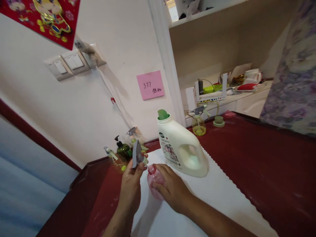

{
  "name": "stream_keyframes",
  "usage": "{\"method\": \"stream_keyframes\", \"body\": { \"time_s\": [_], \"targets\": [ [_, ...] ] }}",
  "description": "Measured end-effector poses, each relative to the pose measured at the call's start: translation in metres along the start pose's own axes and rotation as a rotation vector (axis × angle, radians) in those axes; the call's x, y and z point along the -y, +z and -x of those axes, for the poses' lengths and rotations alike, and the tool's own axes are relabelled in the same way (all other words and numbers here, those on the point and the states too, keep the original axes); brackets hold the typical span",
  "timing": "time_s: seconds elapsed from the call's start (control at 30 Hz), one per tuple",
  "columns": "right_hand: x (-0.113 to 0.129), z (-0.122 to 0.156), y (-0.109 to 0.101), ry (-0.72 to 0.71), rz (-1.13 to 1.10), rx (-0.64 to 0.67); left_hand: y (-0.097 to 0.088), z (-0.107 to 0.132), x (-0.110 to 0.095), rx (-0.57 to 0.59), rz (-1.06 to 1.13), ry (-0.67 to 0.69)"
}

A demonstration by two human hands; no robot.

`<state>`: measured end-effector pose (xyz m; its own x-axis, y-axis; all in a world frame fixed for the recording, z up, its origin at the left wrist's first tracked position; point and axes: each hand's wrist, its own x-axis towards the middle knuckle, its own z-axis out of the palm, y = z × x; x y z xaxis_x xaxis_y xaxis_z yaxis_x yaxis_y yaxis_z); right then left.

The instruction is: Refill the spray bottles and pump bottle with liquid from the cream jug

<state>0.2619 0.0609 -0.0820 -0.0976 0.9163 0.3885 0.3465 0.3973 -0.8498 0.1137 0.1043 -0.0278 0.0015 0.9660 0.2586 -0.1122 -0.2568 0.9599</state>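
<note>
The left hand (131, 183) clamps thumb and fingers on a grey plastic trigger spray head (136, 154) — at its five o'clock, the right hand's (174, 189) fingers grip a translucent pink rounded bottle (156, 178).

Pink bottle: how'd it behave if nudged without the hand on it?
The pink bottle is probably light, being far smaller than the white jug. It may roll if knocked over, its body looking rounded. Its uncapped neck would likely let any liquid spill.
</note>
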Motion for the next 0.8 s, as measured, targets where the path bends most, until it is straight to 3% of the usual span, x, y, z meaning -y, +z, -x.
{"method": "stream_keyframes", "body": {
  "time_s": [0.17, 0.8],
  "targets": [
    [0.0, 0.0, 0.0, -0.008, 0.006, -0.008, -0.003, 0.008, 0.018, 0.093, -0.065, -0.079],
    [0.005, -0.001, -0.003, 0.003, -0.009, -0.005, -0.003, 0.011, 0.023, 0.148, -0.199, -0.03]
  ]
}}
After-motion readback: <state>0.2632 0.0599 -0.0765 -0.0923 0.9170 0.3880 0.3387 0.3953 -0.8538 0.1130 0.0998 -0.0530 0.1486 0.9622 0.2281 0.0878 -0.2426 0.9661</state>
